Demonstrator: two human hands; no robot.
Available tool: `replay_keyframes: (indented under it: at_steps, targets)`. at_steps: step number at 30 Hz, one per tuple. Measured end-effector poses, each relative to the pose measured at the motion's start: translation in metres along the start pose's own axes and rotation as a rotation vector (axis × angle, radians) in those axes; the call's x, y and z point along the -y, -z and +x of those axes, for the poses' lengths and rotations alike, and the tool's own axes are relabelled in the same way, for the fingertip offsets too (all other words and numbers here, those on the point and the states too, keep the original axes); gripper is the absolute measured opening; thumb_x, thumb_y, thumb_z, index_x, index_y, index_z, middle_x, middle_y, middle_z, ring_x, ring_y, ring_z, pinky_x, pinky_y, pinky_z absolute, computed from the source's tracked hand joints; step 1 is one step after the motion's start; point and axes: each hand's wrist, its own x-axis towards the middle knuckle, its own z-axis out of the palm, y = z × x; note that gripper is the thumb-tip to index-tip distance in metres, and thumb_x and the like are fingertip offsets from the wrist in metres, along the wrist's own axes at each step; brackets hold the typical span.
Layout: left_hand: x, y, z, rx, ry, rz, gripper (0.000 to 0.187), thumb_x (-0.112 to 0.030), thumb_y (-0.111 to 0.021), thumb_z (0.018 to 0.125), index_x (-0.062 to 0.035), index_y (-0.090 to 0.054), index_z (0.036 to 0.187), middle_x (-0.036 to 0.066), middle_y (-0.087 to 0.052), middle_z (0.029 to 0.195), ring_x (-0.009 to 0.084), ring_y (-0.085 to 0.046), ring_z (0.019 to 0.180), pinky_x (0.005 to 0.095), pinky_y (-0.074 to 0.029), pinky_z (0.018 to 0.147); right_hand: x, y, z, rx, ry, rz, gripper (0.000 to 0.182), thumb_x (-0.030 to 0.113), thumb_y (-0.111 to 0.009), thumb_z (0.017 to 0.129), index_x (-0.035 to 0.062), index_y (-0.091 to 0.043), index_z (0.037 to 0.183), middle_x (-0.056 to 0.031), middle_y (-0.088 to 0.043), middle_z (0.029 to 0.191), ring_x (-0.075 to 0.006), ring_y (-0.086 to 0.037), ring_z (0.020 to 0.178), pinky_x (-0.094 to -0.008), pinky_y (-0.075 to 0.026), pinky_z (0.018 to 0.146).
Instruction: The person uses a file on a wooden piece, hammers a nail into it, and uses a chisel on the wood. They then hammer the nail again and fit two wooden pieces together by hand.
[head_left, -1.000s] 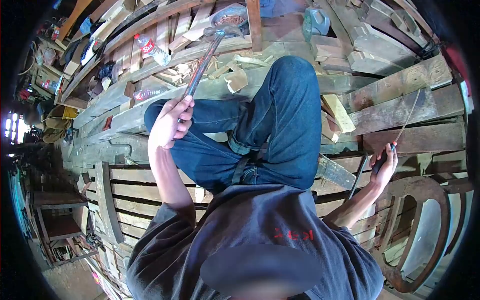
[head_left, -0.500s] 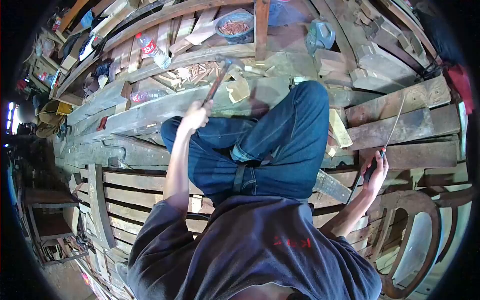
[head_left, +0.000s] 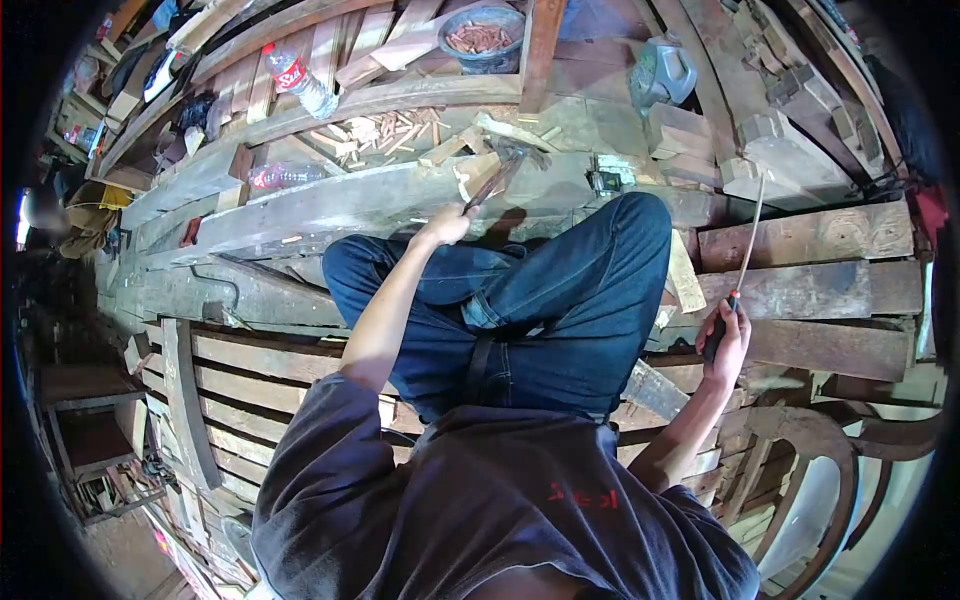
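Observation:
My left hand [head_left: 447, 225] is wrapped around the handle of a hammer [head_left: 492, 183], held out past my left knee. The hammer's dark head overlaps a pale cut wood piece [head_left: 476, 176] lying by the long beam. On the other side, my right hand [head_left: 727, 338] grips the black handle of a long screwdriver [head_left: 752, 240]. Its thin shaft points up and away from me, over the stacked planks on the right. I sit with bent legs in blue jeans [head_left: 570, 290] between the two tools.
Small wood offcuts [head_left: 385, 135] lie beyond the thick beam [head_left: 330, 210]. Behind them stand a soda bottle [head_left: 300, 85], a bucket of wooden pieces [head_left: 483, 45] and a blue jug [head_left: 664, 75]. A curved wooden frame [head_left: 840, 480] lies at right.
My left hand has swung right with the hammer, its head now farther right and lower in view. My right hand has shifted left, and the screwdriver points more steeply upward.

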Motion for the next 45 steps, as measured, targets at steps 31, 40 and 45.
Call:
replay_keyframes:
  at_steps: [31,40,45]
  targets:
    - [-0.028,0.12,-0.192,-0.81,-0.841,-1.729,0.017,-0.021,-0.057,0.098,-0.0049,-0.059,0.096,0.003,-0.055,0.084,0.0093,-0.034,0.06,0.0241,-0.031,0.052,0.006,0.051,-0.015,-0.012,0.063,0.078,0.019,0.021,-0.056,0.098,0.0071,-0.052,0.086,-0.0003,-0.047,0.059,-0.0093,-0.043,0.039,-0.0244,-0.035,0.033]
    - [0.129,0.046,-0.135,-0.821,0.143,-0.366,0.021,-0.025,-0.053,0.098,-0.0079,-0.064,0.103,0.004,-0.057,0.089,0.0146,-0.049,0.075,0.032,-0.042,0.069,0.002,0.063,-0.018,-0.017,0.063,0.076,0.021,0.022,-0.057,0.098,0.0081,-0.05,0.083,0.0001,-0.047,0.059,-0.0086,-0.041,0.04,-0.024,-0.034,0.033]
    - [0.105,-0.06,-0.143,-0.152,0.152,0.317,0.022,-0.026,-0.053,0.097,-0.0075,-0.064,0.104,0.005,-0.057,0.092,0.016,-0.049,0.078,0.0335,-0.042,0.071,0.009,0.047,-0.018,-0.019,0.063,0.066,0.022,0.022,-0.058,0.098,0.008,-0.05,0.083,-0.0002,-0.047,0.059,-0.009,-0.041,0.039,-0.0241,-0.033,0.033]
